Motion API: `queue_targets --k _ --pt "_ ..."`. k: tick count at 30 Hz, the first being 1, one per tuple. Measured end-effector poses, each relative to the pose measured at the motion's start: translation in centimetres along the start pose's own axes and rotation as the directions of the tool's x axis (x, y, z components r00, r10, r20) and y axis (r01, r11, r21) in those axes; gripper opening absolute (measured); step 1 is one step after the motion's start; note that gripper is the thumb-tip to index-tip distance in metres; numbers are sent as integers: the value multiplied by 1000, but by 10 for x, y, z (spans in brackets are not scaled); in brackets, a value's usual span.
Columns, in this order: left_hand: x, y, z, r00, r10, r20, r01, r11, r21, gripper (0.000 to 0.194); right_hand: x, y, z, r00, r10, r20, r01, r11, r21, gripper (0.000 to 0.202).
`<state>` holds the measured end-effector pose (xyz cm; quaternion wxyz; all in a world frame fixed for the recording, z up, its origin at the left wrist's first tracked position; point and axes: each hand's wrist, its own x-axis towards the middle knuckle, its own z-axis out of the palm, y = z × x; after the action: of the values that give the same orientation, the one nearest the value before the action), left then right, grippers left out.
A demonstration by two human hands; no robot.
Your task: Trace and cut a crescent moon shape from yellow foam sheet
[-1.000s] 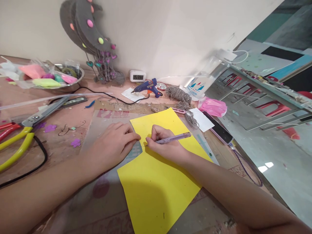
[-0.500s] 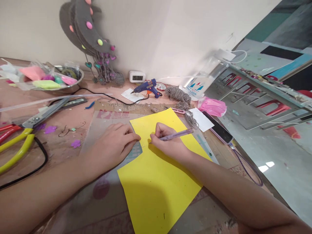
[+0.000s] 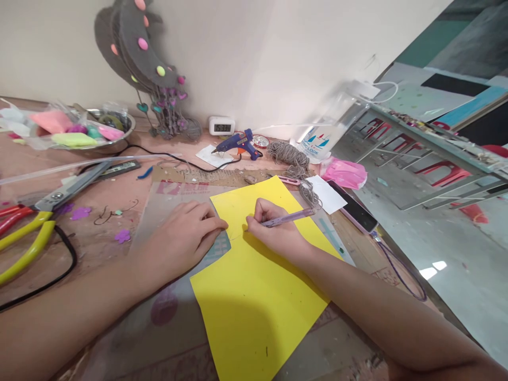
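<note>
A yellow sheet (image 3: 254, 296) with a notch cut into its left side lies on a translucent plastic mat (image 3: 159, 317). My right hand (image 3: 275, 230) rests on the sheet's upper part, its fingers closed around a purple pen (image 3: 291, 217). The pen's tip is hidden by the fingers. Beside the notch, my left hand (image 3: 194, 233) lies palm down, fingertips touching the sheet's left edge, with the thumb and fingers somewhat apart. Faint curved lines show on the yellow surface between the hands.
Large scissors (image 3: 55, 198) lie at the left near a metal bowl (image 3: 129, 124) with colourful packets. Behind the sheet are a blue glue gun (image 3: 238, 143), a small clock (image 3: 221, 126) and grey yarn (image 3: 289, 154). A phone (image 3: 355, 209) and pink plastic bag (image 3: 343, 172) are at the right.
My right hand and the pen have shifted very slightly on the sheet, and more of a faint line shows near the fingertips. My left hand stays in place.
</note>
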<state>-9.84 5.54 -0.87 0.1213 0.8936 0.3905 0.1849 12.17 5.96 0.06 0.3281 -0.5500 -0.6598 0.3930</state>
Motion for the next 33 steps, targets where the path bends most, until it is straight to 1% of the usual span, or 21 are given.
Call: queue_targets --k 2,6,8,11,15,17,18,21,23,25,30,33 --pt "0 -1 0 1000 -2 0 2 1000 -1 28 0 0 -1 1000 4 -10 -4 1000 13 27" --pt "0 -2 1 1000 -4 5 4 1000 -6 28 -2 -1 1 997 3 73 -5 999 36 28" --pt "-1 -2 1 1000 -2 5 2 1000 -8 27 -2 -1 1 997 0 82 -2 1000 22 27" --pt "-1 -2 2 1000 0 0 0 1000 -5 27 1 0 -1 999 -1 33 2 1000 -12 26" --pt "-1 -2 2 1000 -4 -10 4 1000 2 27 5 2 -6 998 12 -68 -14 999 -31 25" --pt "-1 -2 2 1000 -5 -9 5 1000 8 27 5 2 -7 996 9 -83 -11 1000 -26 25" --pt "-1 -2 2 1000 -4 -9 4 1000 9 27 5 3 -7 998 8 -70 -10 1000 -18 25" --pt "-1 -2 2 1000 0 -10 0 1000 5 26 3 3 -6 1000 4 19 -4 1000 11 25" --pt "-1 -1 1 1000 0 -13 0 1000 1 26 3 2 -6 999 1 40 -2 1000 10 26" --pt "-1 0 1 1000 -2 -16 2 1000 -1 26 5 2 -7 1000 7 14 -7 1000 -14 25" --pt "-1 -1 2 1000 -4 -21 3 1000 -12 26 12 5 -14 995 11 -97 -18 997 -71 25" --pt "-1 -2 3 1000 6 -21 -6 1000 -13 27 13 5 -15 994 9 -108 -16 998 -58 25"
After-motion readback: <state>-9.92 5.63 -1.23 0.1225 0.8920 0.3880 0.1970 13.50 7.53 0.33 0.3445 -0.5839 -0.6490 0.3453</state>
